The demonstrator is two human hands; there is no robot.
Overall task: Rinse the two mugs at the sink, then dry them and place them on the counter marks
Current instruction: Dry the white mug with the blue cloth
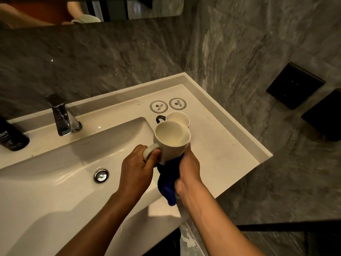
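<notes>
I hold a white mug (170, 140) upright above the right edge of the sink basin. My left hand (137, 168) grips its handle. Pressed against the mug's lower side is a dark blue cloth (168, 183), held there by my right hand (189, 171). Behind it a second mug (178, 118), white inside with a black handle, stands on the counter (221, 145). Two round printed marks lie farther back on the counter, the left mark (158, 106) and the right mark (177, 103); both are bare.
A chrome tap (61, 117) stands at the back of the white basin (55, 182), with the drain plug (101, 176) below it. A black bottle (11, 137) sits at the far left. Grey stone walls close in behind and to the right.
</notes>
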